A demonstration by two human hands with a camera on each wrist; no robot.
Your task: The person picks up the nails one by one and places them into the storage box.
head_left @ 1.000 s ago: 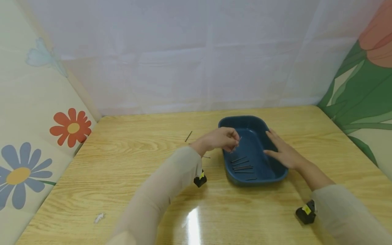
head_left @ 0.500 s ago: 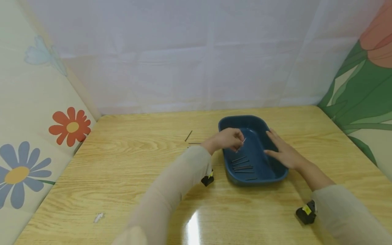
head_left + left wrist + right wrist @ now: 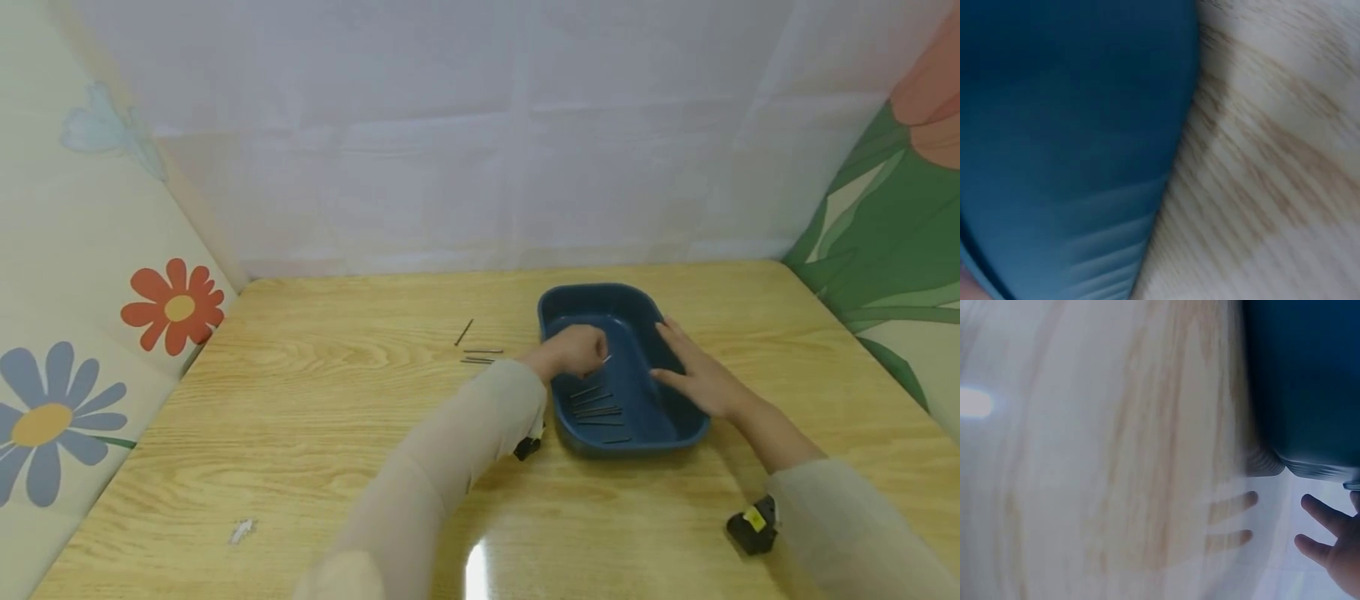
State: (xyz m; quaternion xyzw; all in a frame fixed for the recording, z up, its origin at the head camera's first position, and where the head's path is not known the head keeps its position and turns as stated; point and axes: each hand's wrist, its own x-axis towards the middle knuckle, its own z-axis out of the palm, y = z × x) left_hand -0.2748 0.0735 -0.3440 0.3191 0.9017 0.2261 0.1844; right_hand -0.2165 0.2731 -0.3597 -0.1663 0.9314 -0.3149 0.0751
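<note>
My left hand (image 3: 576, 350) is inside the blue plastic bin (image 3: 622, 451), fingers curled, pinching a thin nail (image 3: 607, 358) whose tip shows beside the fingers. Below that hand, several dark nails (image 3: 597, 412) lie on the bin floor. My right hand (image 3: 697, 379) rests at the bin's right rim, fingers straight and spread. The right wrist view shows some of its fingers (image 3: 1319, 519) beside the bin wall (image 3: 1310, 381). Mostly bin wall (image 3: 1079, 125) fills the left wrist view, with a sliver of hand at the lower left corner.
Left of the bin, several more nails (image 3: 483, 351) lie on the wood-grain table (image 3: 300, 433). A small white patch (image 3: 242, 531) marks the table at front left. Black wrist devices (image 3: 753, 527) hang under both sleeves. A pale cloth wall (image 3: 390, 167) stands behind.
My left hand has moved right and lower into the bin with the nail, uncovering nails on the table behind it. My right hand has stayed at the rim.
</note>
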